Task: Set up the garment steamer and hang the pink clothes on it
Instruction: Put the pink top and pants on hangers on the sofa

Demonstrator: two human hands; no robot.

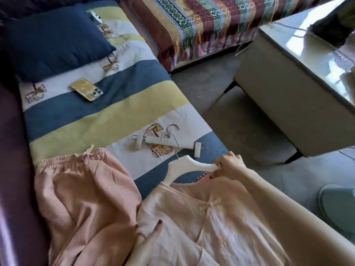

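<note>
A pink top (211,223) with a small bow at the neckline lies at the near edge of the sofa. One arm of a white wooden hanger (184,167) is tucked inside its neck. My right hand (228,167) grips the hanger's other arm. My left hand (151,237) holds the top's left sleeve edge, partly covered by the cloth. Pink trousers (84,198) with an elastic waist lie spread to the left. Two white clip hangers (169,144) rest on the sofa cover just beyond. The steamer's round grey base (336,208) shows at the right edge.
A striped sofa cover (96,120) carries a gold phone (86,89) and a navy cushion (51,41). A second sofa with a patterned woven throw (201,22) stands at the back. A beige glossy-topped coffee table (284,83) stands on the grey carpet to the right.
</note>
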